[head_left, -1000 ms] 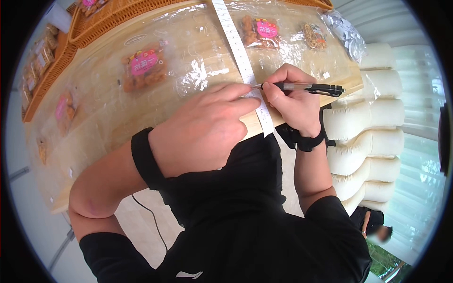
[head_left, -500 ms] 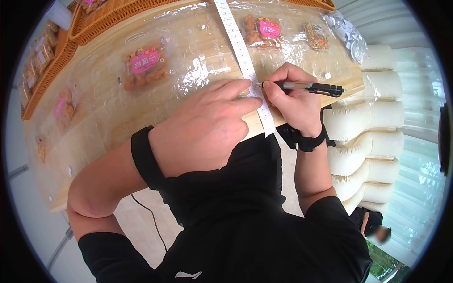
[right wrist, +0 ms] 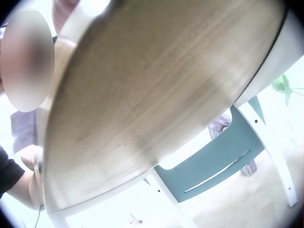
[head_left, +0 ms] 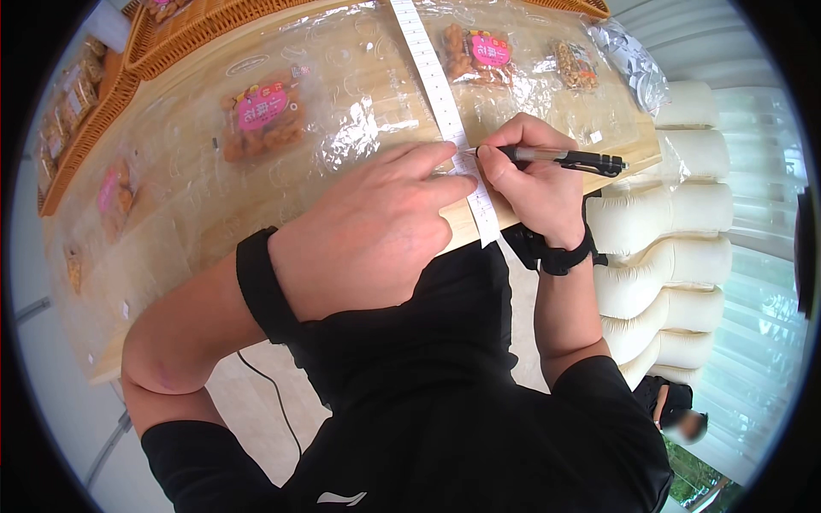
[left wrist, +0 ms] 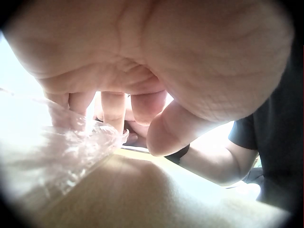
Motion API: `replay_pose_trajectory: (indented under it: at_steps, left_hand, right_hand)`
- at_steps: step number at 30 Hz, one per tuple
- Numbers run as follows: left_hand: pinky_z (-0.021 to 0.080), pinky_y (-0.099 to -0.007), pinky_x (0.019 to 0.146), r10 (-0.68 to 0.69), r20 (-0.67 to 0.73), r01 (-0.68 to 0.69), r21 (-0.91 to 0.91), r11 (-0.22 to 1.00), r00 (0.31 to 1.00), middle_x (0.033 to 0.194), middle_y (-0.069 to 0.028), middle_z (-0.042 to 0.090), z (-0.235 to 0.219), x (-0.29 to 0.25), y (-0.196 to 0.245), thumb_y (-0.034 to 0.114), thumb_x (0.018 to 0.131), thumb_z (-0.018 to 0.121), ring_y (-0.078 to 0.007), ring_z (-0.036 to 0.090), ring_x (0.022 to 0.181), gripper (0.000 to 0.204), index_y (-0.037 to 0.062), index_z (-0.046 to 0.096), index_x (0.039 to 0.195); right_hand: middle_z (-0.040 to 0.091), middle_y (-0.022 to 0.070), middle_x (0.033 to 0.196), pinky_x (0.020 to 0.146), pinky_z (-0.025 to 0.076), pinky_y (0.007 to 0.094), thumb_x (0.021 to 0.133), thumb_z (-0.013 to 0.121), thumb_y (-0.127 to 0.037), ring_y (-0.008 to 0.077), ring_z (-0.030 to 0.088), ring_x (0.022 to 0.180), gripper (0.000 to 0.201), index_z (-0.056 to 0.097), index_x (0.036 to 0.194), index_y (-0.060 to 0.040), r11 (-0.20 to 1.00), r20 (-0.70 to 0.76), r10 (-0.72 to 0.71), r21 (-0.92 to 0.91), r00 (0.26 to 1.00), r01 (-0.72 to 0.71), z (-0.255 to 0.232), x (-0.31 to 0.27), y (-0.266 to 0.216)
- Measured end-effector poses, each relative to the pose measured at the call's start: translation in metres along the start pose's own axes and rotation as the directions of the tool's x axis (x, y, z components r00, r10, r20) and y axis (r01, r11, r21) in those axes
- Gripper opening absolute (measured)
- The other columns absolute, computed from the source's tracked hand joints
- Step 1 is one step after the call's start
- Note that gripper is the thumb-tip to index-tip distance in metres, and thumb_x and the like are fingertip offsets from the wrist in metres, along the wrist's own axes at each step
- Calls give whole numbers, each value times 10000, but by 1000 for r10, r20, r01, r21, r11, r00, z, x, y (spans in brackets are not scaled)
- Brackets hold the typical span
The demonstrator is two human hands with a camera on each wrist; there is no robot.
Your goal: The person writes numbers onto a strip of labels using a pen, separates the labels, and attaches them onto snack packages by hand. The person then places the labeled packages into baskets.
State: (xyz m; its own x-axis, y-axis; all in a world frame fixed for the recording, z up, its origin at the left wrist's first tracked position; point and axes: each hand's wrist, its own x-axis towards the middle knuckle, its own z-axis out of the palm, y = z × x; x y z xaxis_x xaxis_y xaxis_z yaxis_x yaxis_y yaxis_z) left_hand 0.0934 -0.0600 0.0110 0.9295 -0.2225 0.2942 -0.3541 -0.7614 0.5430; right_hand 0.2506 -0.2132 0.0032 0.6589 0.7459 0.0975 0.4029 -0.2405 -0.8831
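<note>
In the head view, a long white strip with printed marks (head_left: 430, 68) lies across the wooden table, its near end reaching the front edge. The left hand (head_left: 368, 231) rests beside and over it, index and middle fingers stretched onto the strip. A black pen with a clear barrel (head_left: 556, 157) is pinched by the right hand (head_left: 539, 184), its tip at the strip beside the left fingertips. From the left wrist, the left hand's palm (left wrist: 142, 52) arches over the table, thumb bent inward, clear film (left wrist: 71, 156) by the fingers.
Clear film with pink-labelled snack packs (head_left: 263, 115) covers much of the tabletop. Wicker baskets (head_left: 184, 47) stand at the back left. White padded seating (head_left: 663, 214) is at the right, a person (head_left: 671, 402) beyond it. A green chair (right wrist: 213, 161) shows in the right wrist view.
</note>
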Motion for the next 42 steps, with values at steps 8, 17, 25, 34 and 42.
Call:
replay_pose_trajectory:
  at_steps: [8, 17, 25, 34, 42]
  left_hand:
    - [449, -444, 1050, -15, 16, 15, -2, 1000, 1000, 1207, -134, 671, -1, 0, 1, 14, 626, 627, -364, 523, 1267, 100, -48, 706, 631]
    - [451, -448, 1046, -16, 20, 16, -8, 1000, 1000, 1210, -140, 668, -1, 0, 1, 13, 629, 626, -369, 523, 1263, 97, -53, 698, 627]
    - [459, -440, 1041, -4, -19, 4, -10, 1000, 1000, 1209, -137, 669, 1, -1, 0, 11, 632, 625, -360, 525, 1262, 97, -52, 700, 631]
    - [464, -423, 1033, 26, -22, -26, 18, 1000, 999, 1209, -145, 666, 1, 0, 0, 25, 648, 615, -357, 523, 1261, 116, -51, 702, 638]
    - [471, -403, 1025, 53, 3, -53, 9, 999, 999, 1214, -137, 664, 4, -4, -1, 27, 643, 623, -350, 526, 1244, 113, -43, 711, 650]
  right_hand:
    - [672, 32, 697, 591, 489, 220, 802, 715, -58, 51, 602, 645, 80, 669, 811, 7, 999, 37, -42, -5, 998, 43, -2, 1, 6]
    - [675, 32, 694, 579, 488, 219, 795, 701, -48, 51, 606, 638, 62, 666, 802, 3, 998, 6, -34, -43, 999, 34, -1, 1, 5]
    - [668, 26, 692, 583, 485, 224, 793, 697, -41, 49, 601, 642, 56, 661, 802, 1, 1000, -23, -29, -12, 999, 28, 1, 0, 5]
    - [621, -20, 705, 589, 448, 208, 811, 702, -25, 29, 546, 653, 65, 641, 790, -17, 983, -3, 42, 182, 999, -41, -4, -2, 7]
    - [615, -13, 690, 560, 422, 199, 843, 701, -33, 30, 537, 631, 72, 631, 841, -19, 942, -13, 116, 318, 993, -105, -7, -9, 10]
